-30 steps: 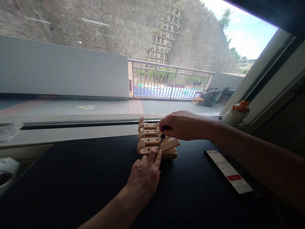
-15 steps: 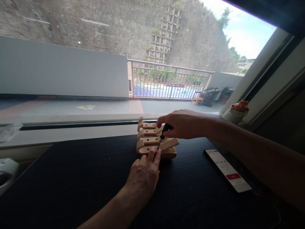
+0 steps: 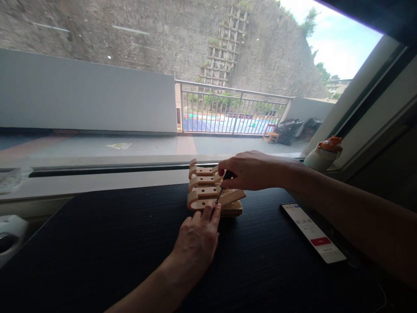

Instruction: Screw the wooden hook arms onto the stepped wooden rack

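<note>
A light wooden piece (image 3: 203, 194) with several hook-shaped arms on a base lies on the black table (image 3: 97, 243) near the window. My right hand (image 3: 250, 170) is closed on a small black-handled screwdriver (image 3: 223, 186), whose tip rests on the nearest wooden arm. My left hand (image 3: 197, 241) lies on the table with its fingers stretched forward, the fingertips pressing the front edge of the wooden piece just below the screwdriver tip.
A phone (image 3: 312, 232) with a lit screen lies on the table to the right. A white bottle with an orange top (image 3: 322, 155) stands at the window sill. A white object (image 3: 9, 237) sits at the left edge.
My right hand has turned slightly on the screwdriver handle. The left hand and wooden piece stay where they were.
</note>
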A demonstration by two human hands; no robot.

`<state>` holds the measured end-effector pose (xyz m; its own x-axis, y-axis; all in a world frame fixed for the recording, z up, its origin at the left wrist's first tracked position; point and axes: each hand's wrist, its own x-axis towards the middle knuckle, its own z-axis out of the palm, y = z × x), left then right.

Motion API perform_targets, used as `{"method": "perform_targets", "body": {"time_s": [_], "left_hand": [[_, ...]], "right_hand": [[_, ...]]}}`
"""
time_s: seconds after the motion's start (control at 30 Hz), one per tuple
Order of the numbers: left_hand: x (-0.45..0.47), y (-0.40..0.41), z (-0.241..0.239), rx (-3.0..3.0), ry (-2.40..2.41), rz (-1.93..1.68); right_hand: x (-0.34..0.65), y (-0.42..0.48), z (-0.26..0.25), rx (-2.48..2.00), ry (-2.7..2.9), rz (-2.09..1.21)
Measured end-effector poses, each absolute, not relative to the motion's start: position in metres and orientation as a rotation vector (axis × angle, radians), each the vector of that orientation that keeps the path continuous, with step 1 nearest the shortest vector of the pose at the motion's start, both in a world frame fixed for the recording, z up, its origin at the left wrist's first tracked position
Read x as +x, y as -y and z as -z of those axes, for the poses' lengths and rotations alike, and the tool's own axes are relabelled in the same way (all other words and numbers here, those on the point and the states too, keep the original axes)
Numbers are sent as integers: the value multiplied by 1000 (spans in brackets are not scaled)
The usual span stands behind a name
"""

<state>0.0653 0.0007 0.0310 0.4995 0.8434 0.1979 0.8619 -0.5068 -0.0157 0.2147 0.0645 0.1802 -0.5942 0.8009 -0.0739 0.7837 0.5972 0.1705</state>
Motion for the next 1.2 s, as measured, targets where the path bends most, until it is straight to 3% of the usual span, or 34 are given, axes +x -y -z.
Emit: {"method": "perform_targets", "body": {"time_s": [1.2], "left_hand": [[65,1,-35,-2634,1499,244]], "right_hand": [[212,-65,-179,1292,-2703,-221]]}}
